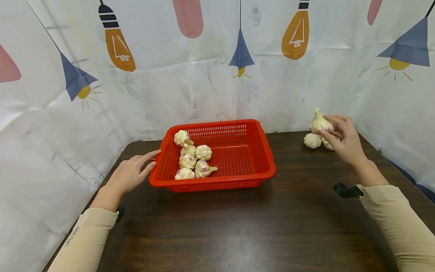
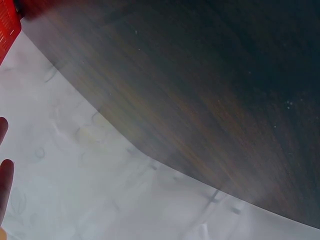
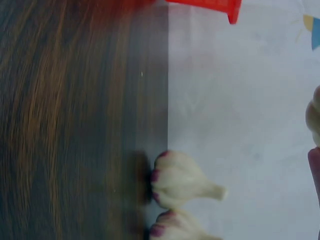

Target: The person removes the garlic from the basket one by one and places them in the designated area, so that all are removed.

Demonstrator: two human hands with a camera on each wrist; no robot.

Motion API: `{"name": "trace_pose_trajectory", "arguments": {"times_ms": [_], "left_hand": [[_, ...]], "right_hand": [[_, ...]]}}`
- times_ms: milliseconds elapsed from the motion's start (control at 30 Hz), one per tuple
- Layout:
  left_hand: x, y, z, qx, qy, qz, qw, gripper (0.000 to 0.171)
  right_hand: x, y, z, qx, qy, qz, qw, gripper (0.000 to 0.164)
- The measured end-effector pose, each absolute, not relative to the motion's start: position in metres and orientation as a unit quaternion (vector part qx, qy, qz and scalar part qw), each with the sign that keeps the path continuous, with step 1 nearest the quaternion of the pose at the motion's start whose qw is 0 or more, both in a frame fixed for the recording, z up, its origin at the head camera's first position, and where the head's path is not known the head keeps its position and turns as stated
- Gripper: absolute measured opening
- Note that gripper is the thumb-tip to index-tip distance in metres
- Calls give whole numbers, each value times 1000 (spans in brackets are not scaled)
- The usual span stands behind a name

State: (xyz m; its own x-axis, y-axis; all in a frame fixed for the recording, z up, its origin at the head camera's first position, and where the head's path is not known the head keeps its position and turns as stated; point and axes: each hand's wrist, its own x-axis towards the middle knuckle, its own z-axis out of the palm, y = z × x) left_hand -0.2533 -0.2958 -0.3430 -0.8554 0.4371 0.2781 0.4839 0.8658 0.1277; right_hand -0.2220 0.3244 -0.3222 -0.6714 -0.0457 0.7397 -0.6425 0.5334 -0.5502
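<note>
My right hand (image 1: 347, 141) pinches a garlic bulb (image 1: 320, 124) between thumb and fingers, its stem pointing up, above the far right of the table. Below it two more garlic bulbs (image 1: 312, 140) lie side by side; in the right wrist view they show as pale bulbs (image 3: 181, 180) with purple-tinged bases. At the left end of a red plastic basket (image 1: 212, 181), my left hand (image 1: 130, 172) has its fingertips right at the rim, fingers loosely extended. Several garlic bulbs (image 1: 204, 152) are gathered in the basket's left half.
The dark wooden table (image 1: 231, 226) carries the basket at its far middle. Behind and beside it hangs a white curtain (image 1: 204, 87) printed with lamps and bulbs. The table's left edge (image 2: 95, 111) runs close by my left hand.
</note>
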Motion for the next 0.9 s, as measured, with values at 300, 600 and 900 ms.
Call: {"name": "trace_pose_trajectory", "arguments": {"times_ms": [300, 600, 900], "left_hand": [[-251, -296, -341, -236, -960, -98, 117, 51], [-251, -295, -340, -235, -960, -98, 114, 51], [-253, -295, -342, -236, -960, -98, 114, 51]], "right_hand": [[-244, 361, -345, 139, -769, 520, 346, 54], [-247, 376, -351, 110, -674, 645, 343, 59], [-245, 390, -353, -9, -724, 581, 373, 54]]}}
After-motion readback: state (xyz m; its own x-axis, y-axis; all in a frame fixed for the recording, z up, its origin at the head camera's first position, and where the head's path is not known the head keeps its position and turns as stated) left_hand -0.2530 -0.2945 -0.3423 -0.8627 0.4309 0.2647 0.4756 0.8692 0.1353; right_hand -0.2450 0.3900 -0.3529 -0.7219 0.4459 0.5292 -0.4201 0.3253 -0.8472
